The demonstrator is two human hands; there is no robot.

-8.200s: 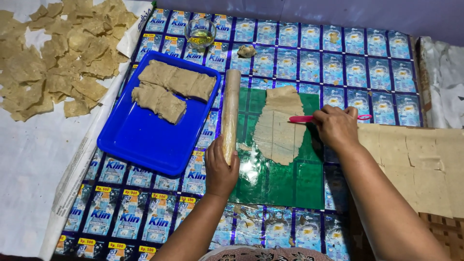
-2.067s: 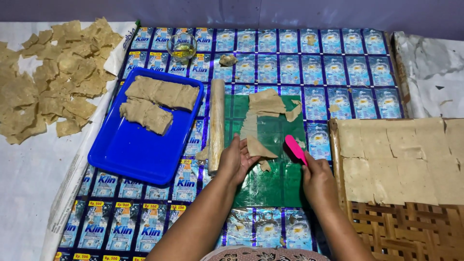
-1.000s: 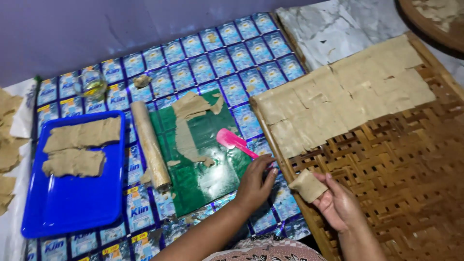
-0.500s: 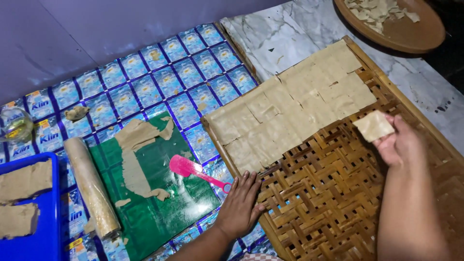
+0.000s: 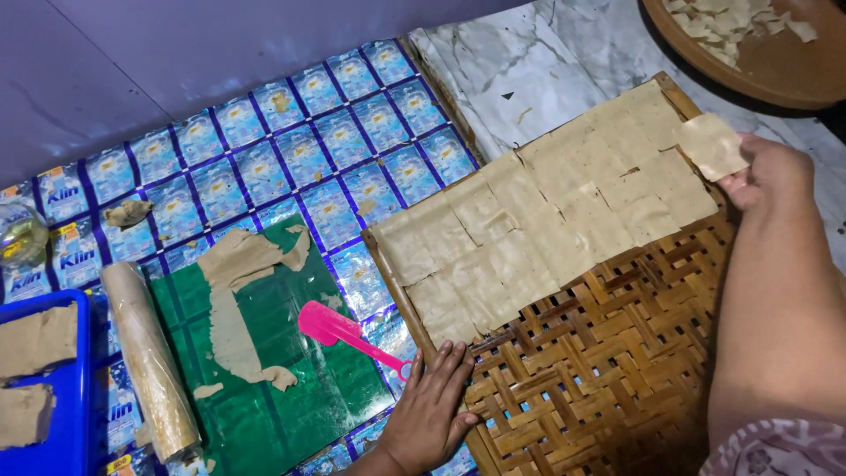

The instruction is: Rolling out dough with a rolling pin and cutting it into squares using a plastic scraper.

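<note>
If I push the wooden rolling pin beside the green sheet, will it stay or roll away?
The rolling pin is a plain cylinder lying flat on the mat, so a sideways push would probably make it roll. It looks wrapped in thin clear film, so it may feel slippery. It seems thick and solid, so likely rather heavy and stiff.

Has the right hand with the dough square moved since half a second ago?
Yes. The right hand carried the dough square outward to the far corner of the woven bamboo tray.
</note>
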